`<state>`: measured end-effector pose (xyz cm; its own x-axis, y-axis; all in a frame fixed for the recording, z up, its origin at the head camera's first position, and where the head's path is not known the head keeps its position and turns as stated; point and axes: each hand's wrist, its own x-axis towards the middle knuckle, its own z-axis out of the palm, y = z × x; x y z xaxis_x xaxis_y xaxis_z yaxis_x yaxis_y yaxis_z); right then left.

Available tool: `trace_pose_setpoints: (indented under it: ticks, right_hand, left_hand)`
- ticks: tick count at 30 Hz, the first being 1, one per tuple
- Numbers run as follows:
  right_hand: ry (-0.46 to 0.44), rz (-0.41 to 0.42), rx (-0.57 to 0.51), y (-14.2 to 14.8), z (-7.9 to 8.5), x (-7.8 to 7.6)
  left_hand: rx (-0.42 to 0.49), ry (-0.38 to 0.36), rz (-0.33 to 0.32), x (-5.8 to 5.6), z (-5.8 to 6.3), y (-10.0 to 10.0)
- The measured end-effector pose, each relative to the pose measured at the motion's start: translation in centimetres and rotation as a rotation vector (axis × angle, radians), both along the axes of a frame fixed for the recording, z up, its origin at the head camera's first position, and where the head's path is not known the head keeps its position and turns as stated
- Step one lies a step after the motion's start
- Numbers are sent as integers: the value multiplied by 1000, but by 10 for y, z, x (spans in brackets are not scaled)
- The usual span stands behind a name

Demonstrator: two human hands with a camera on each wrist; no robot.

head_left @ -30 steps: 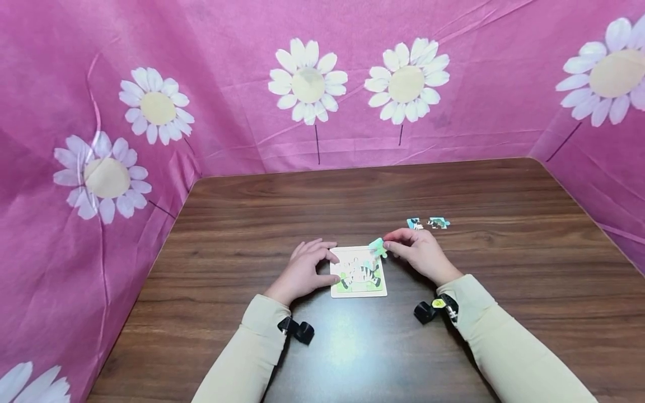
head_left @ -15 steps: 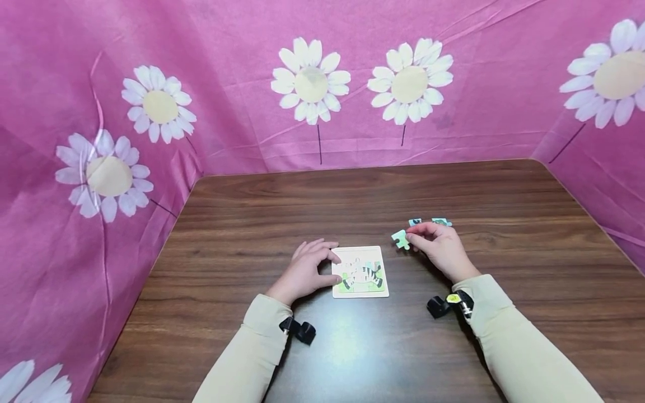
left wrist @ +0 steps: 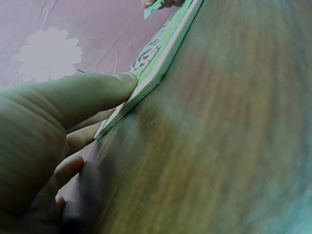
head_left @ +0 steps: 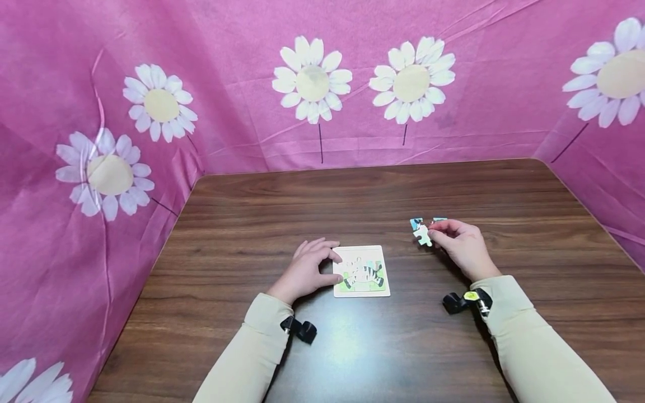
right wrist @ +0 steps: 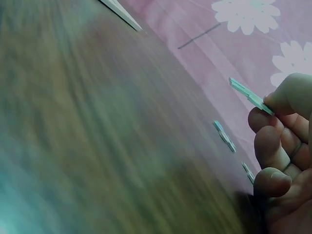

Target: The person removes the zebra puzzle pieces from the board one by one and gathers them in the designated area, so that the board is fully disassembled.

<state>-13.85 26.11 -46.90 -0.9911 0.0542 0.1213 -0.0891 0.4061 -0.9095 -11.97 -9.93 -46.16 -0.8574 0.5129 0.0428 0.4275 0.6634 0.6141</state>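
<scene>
A small square puzzle board [head_left: 375, 274] with a partly filled zebra picture lies flat on the table. My left hand [head_left: 304, 270] holds its left side, the thumb [left wrist: 109, 90] on the rim and the index finger farther back along the same edge. To the right of the board, my right hand [head_left: 463, 246] pinches a jigsaw piece [head_left: 422, 236] between thumb and fingertips. That piece [right wrist: 247, 95] is tilted above the table in the right wrist view. Behind it lie two loose pieces, one blue piece [head_left: 415, 222] and another piece [head_left: 440, 219] partly hidden by the fingers.
The brown wood-grain table [head_left: 282, 212] reaches back to a pink cloth [head_left: 227, 101] with white daisies, which hangs behind and at both sides. A black camera mount sits on each wrist, the left mount [head_left: 302, 330] and the right mount [head_left: 461, 302].
My right hand has moved right, carrying the pinched jigsaw piece away from the board's back right corner toward the loose pieces, and the piece has turned. My left hand has stayed at the board.
</scene>
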Motion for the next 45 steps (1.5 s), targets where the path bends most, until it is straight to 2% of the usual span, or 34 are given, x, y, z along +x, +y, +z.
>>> trace_pose_setpoints:
  ticks: [14,27,33,39,45]
  right_hand:
    - [29,-156,-78,29,-2,-7]
    - [2,-237,-92,56,-4,-17]
    - [4,-290,-54,66,-4,-19]
    - [0,-307,-19,75,-3,-20]
    - [-15,-282,125,77,-2,-19]
  left_hand:
    - [0,-1,0,0,0,0]
    - [15,-8,3,-1,-1,-1]
    - [13,-9,4,-1,-1,-1]
    - [15,-12,7,-1,0,0]
    - [14,-16,4,-1,0,0]
